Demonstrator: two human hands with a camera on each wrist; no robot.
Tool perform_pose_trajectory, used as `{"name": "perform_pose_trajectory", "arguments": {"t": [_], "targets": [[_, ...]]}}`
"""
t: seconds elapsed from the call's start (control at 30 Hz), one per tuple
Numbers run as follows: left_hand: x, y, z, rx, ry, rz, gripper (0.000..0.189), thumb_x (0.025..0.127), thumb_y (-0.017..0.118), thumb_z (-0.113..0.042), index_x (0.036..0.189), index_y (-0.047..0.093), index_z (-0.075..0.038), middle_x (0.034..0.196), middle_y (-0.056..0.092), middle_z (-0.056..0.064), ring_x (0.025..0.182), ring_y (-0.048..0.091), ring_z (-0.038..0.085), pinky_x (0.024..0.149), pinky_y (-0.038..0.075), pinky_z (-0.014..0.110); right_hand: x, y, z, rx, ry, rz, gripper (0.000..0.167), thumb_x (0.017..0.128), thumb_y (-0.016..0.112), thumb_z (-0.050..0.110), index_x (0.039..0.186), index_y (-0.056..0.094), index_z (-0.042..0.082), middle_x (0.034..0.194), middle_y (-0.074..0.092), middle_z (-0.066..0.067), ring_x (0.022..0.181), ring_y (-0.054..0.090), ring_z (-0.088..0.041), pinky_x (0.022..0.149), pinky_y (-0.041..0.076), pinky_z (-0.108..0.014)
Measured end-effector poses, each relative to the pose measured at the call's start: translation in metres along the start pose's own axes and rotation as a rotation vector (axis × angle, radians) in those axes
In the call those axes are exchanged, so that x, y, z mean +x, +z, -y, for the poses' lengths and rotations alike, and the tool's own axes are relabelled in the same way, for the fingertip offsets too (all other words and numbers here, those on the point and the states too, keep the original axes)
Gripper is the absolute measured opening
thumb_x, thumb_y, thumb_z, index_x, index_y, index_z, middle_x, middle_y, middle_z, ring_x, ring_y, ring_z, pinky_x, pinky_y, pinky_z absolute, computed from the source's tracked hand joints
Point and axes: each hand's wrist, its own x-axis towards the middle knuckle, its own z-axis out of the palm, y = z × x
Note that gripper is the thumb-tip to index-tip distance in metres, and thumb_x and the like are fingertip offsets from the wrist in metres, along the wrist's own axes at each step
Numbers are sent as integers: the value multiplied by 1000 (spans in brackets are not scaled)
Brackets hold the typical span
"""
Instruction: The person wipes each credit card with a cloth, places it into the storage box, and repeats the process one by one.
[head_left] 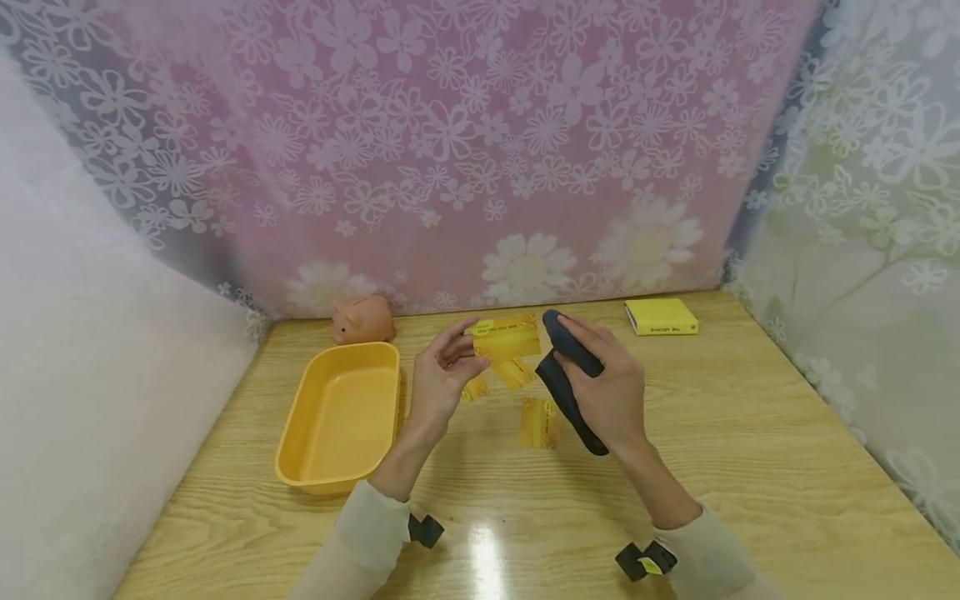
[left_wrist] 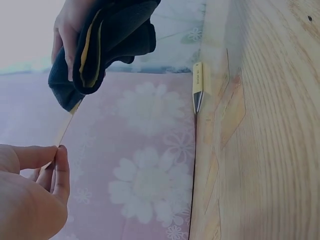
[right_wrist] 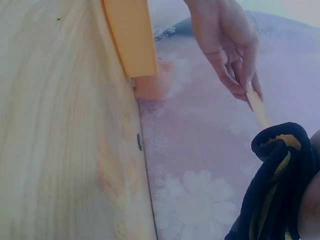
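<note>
Above the wooden table [head_left: 750, 467], we pinch a yellow card [head_left: 507, 339] between the thumb and fingers of our left hand [head_left: 438, 375], close to the folded dark cloth [head_left: 567, 402] our right hand [head_left: 612, 390] grips; loose cards [head_left: 537, 423] lie below, beside a yellow tray [head_left: 347, 425].

The head view looks forward and down from above the forearms [head_left: 667, 492], farthest off, over the surface [head_left: 750, 467] to the floral curtain [head_left: 450, 125]. The left wrist view, turned sideways close by the left hand [left_wrist: 37, 195], faces the yellow book [left_wrist: 198, 75]. The right wrist view, sideways beside the right hand [right_wrist: 310, 192], faces the orange tray [right_wrist: 131, 37]. Both wrist views share the yellow card [left_wrist: 64, 129] and dark folded cloth [left_wrist: 122, 42].
</note>
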Motion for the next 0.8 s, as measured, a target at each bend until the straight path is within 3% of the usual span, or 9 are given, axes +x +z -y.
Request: {"name": "perform_pose_trajectory", "arguments": {"t": [0.4,0.57,0.63,0.73,0.8], "targets": [[4,1,3,-26,9,-25,51,94,75,1,139,67,-22,119,71,15,108,66,24,91,60,30,11,2,4,28,8,-20,53,86,83,-3,134,73,17,136,69,-7,125,66,-28,98,57,-39],[7,1,8,-58,33,-32,53,96,74,-1,143,64,-22,114,71,19,98,69,35,88,62,34,12,3,5,24,34,-24,54,86,83,-1,135,73,19,136,69,-4,124,66,-27,97,57,-38],[7,0,8,-62,45,-42,55,96,73,-1,145,62,-24,112,71,19,95,69,39,87,62,35,13,4,6,29,48,-30,54,86,83,-1,135,72,20,136,69,-3,124,66,-27,97,57,-32],[8,1,8,-42,42,-68,52,96,74,-2,143,64,-22,110,73,18,93,71,34,89,61,33,16,5,6,39,56,-41,54,87,83,0,136,72,21,136,69,-4,125,66,-26,98,55,-24],[9,2,7,-36,21,-88,44,96,74,-3,138,67,-15,108,73,16,92,71,27,89,61,31,18,5,7,52,56,-49,53,88,83,0,136,72,20,137,68,-6,125,65,-28,99,56,-27]]}}
